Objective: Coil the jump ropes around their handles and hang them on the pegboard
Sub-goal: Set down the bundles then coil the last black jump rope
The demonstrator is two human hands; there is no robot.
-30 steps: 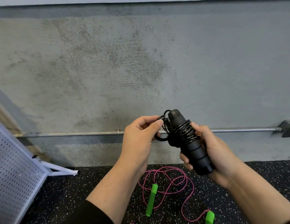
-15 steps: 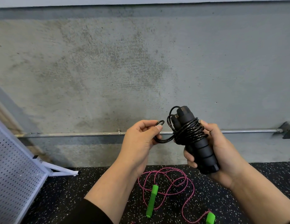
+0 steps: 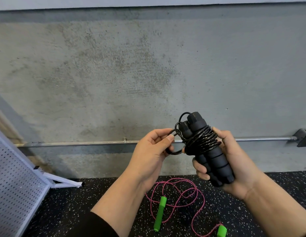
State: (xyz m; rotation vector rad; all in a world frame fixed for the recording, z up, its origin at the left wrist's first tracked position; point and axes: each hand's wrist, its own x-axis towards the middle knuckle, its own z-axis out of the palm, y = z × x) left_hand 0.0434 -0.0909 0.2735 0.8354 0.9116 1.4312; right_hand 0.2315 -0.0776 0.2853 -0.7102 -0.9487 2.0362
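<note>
Concrete wall point(image 3: 114, 74) behind: right hand point(image 3: 234, 168) grips handles point(image 3: 212, 159); left hand point(image 3: 152, 154) pinches loop point(image 3: 176, 152), which may unwind if released.

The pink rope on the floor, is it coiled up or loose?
Loose. The pink rope sprawls in open loops on the floor, its green handles lying apart, nothing wound round them.

- right hand point(image 3: 234, 166) grips black jump rope handles point(image 3: 210, 151), cord wound round
- left hand point(image 3: 154, 151) pinches loose cord loop point(image 3: 174, 152)
- pink rope point(image 3: 181, 199) on floor point(image 3: 80, 211)
- pegboard point(image 3: 14, 189) far left
</note>
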